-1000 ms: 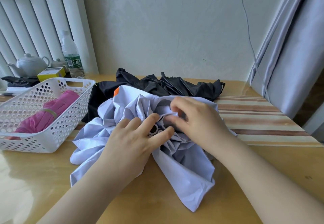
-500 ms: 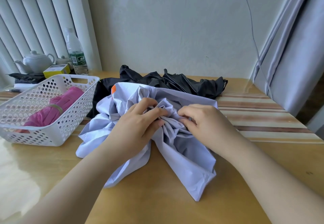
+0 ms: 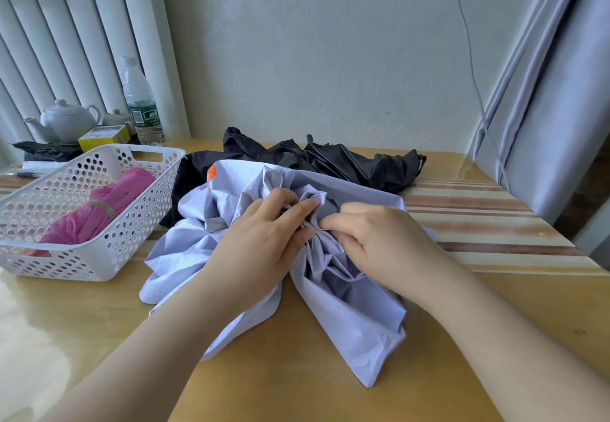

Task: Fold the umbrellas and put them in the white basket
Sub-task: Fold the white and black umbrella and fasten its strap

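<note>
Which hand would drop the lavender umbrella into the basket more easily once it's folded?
Probably the left hand: the white basket sits on its side of the lavender umbrella, so the right hand would have to cross over.

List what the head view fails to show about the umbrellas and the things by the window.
- Lavender umbrella: shaft and handle hidden under bunched fabric and under the left hand and right hand.
- Black umbrella: near side covered by the lavender canopy.
- Pink umbrella: lower part masked by the white basket wall.
- Water bottle: label print too small to read.

Pale wall (image 3: 330, 58), grey curtain (image 3: 554, 108)
</note>
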Tool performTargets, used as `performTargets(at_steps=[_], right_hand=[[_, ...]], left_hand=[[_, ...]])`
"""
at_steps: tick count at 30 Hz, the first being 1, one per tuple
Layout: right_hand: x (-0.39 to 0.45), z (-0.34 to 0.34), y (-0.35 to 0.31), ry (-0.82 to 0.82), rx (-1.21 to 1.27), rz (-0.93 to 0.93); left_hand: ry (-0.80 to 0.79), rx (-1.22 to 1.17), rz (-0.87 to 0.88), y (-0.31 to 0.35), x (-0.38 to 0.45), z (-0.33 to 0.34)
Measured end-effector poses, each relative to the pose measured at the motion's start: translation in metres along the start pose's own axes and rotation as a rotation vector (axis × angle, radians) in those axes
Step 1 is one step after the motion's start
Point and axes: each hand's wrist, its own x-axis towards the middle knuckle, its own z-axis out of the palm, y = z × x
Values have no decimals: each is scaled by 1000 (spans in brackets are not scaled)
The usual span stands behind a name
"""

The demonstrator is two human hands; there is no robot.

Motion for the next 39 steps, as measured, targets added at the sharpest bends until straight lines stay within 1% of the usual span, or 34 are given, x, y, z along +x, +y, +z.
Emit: performTargets(at_steps=[2,6,7,9,11,14,16,17,19,21,24,26,29,34,37,39], right_hand=[[5,-3,-1,0,-21,11],[6,-13,2,-168,-45,111],[4,-16,4,-183,-50,155],[-1,-18,10,-152,-67,269],[-3,-17,14,-95,-56,325],[-1,-14,13,-73,67,306],[5,-10,13,-64,101,278],[8,-8,15,-34,110,279],[13,-3,22,59,145,321],[16,-3,29,109,183,382],[15,-4,31,74,188,423],[14,-4,28,63,211,411],[14,-2,23,70,237,355],[13,-6,32,195,273,484],[12,-6,33,182,254,459],[10,-7,29,147,220,397]], left_hand=[[3,15,21,-1,-1,0],[34,20,-40,-2,-1,-2],[37,21,-53,-2,-2,-2],[31,31,-65,0,-3,-3],[23,37,-57,1,-4,-2],[0,14,-38,4,-5,-2],[-5,13,-34,5,-7,-4],[-3,19,-35,6,-7,-5],[-6,32,-42,6,-9,-8],[-22,64,-36,6,-9,-12],[-52,156,10,6,-9,-14],[-62,217,32,8,-7,-13],[-53,246,-26,12,-4,-12],[-51,270,-120,13,-6,-13],[-29,274,-127,14,-5,-12],[-11,266,-128,14,-5,-10]])
